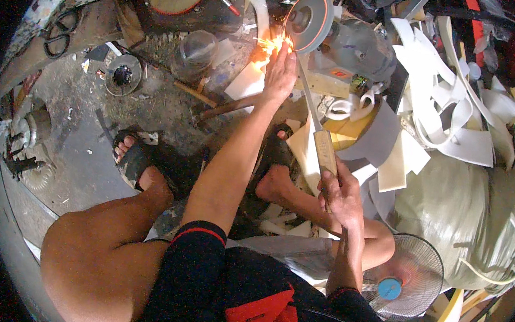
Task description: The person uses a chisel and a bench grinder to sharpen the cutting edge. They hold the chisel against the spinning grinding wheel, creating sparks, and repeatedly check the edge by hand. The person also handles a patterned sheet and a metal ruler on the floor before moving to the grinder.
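My right hand (pixel 344 195) is wrapped round the light wooden handle of a long, narrow-bladed knife (pixel 325 151). The blade slants up and away to a grinding wheel (pixel 313 23), grey with an orange rim. Near the blade's far end, the fingers of my left hand (pixel 281 77) press close together against it, right beside the wheel. Bright orange sparks (pixel 273 43) spray leftward from the contact and light up that hand. My fingertips partly hide the blade's tip. A rounded grey motor housing (pixel 360 51) sits to the right of the wheel.
A hammer (pixel 228 109) and a clear plastic tub (pixel 197 50) lie left of my left forearm. White foam strips and offcuts (pixel 438 96) pile up at right, above a large translucent sack (pixel 448 200). A fan (pixel 405 278) stands by my right knee; scissors (pixel 60 33) lie far left.
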{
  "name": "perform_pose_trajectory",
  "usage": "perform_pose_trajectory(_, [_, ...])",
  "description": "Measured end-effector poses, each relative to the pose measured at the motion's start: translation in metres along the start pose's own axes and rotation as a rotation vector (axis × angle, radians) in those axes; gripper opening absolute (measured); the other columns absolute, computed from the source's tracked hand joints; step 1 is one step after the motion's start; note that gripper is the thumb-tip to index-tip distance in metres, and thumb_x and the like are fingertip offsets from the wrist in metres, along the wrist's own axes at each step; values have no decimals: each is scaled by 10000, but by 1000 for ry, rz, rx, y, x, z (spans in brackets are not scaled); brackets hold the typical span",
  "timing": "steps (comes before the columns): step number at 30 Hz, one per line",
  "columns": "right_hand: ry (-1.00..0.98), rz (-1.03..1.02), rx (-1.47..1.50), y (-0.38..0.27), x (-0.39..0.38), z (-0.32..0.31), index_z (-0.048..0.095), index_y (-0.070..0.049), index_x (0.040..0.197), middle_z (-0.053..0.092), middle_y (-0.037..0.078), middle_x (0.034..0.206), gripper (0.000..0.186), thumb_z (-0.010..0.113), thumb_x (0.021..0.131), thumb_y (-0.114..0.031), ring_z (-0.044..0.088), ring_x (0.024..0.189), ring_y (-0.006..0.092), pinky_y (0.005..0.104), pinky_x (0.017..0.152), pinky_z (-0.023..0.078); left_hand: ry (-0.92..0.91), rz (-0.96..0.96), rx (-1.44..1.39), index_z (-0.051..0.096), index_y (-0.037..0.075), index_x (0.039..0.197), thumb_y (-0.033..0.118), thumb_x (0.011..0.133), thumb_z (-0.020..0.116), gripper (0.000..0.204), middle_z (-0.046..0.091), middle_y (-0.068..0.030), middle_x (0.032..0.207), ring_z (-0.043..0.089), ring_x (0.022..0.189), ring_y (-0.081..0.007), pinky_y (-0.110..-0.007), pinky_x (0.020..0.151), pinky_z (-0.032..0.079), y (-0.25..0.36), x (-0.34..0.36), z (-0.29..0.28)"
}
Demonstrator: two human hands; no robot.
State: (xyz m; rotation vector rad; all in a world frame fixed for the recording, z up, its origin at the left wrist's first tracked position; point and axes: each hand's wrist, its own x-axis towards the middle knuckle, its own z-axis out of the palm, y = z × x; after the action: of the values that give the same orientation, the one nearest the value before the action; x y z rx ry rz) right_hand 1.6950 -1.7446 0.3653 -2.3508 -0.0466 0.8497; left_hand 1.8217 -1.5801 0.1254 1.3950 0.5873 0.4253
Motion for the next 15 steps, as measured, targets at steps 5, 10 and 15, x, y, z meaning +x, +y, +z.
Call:
perform_pose_trajectory(5, [19,-69,-6,28,-23,-9,441,-23,1457,530,22,684,456,476,1010,-104,510,499,97,255,460,454,-20,3,-60,279,119,1548,485,1032,282,632,356,-227,1534,324,1408,-436,-477,1170,252,13,-28,9])
perform_pose_trajectory(10, [48,-72,8,32,-50,-10,452,-37,1452,564,24,697,448,484,1006,-70,471,485,76,253,434,400,57,162,36,322,96,1530,441,1041,313,599,361,-230,1530,353,1388,-438,-483,1151,283,10,-47,14])
perform_pose_trajectory(15, [38,1,61,42,-85,-23,432,-50,1476,574,10,701,474,481,1005,-62,477,487,73,248,441,418,43,187,96,394,91,1477,247,1011,444,494,388,-328,1454,393,1324,-507,-513,1121,328,9,-82,18])
